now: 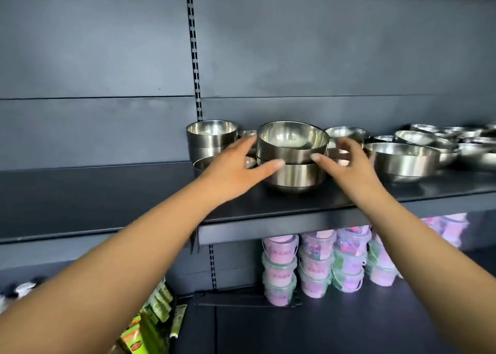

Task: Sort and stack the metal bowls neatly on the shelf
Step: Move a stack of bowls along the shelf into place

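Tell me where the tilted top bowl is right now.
Centre of the head view: the tilted top bowl sits on another bowl, between the left hand and right hand.

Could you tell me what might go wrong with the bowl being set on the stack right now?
1. The top bowl sits tilted on the bowl below, so it may slide off once both hands let go.
2. The left hand and right hand hold it only with fingertips, a weak grip.
3. A slip could knock the crowded bowls to the right.
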A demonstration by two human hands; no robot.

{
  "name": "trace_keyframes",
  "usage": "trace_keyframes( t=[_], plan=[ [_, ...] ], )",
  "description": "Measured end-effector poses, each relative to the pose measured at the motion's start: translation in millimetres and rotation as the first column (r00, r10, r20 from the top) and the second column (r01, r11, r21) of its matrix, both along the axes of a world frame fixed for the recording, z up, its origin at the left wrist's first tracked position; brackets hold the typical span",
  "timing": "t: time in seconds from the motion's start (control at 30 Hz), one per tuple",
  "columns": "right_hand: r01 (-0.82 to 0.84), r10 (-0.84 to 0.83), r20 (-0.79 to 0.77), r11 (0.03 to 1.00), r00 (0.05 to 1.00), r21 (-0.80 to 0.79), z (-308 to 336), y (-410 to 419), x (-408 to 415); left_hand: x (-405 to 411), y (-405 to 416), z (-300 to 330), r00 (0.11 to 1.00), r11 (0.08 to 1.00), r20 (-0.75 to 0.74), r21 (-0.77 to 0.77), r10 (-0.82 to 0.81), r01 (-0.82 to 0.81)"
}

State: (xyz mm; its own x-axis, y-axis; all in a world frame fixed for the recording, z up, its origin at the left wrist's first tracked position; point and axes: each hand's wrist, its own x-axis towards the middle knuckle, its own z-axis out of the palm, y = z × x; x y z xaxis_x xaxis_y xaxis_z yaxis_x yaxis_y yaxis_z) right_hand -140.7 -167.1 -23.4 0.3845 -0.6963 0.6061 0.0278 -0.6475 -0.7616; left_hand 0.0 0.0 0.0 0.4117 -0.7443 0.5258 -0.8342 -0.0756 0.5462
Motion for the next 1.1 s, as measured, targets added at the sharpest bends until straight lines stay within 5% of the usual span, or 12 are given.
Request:
trace_keyframes(
  t=[0.33,0.6,1.1],
  plan=[
    [-0.300,0.302,-0.003,0.950,0.953,0.082,10.4,-7.6,9.4,-6.4,-38.8,9.4,0.945,0.987,-0.319,-0.158,-0.076,0.026],
    [-0.219,0.208,0.093,0.966,0.974,0.139,15.3,-8.0,14.0,-12.5,-48.6,4.9,0.916,0.972,-0.399,-0.229,-0.035,-0.062],
    [-0.364,0.312,0.228,0.901,0.922,0.238,-5.6,-15.3,16.3,-35.2,-72.1,-24.7,0.827,0.906,-0.552,-0.398,-0.108,-0.148]
  ],
)
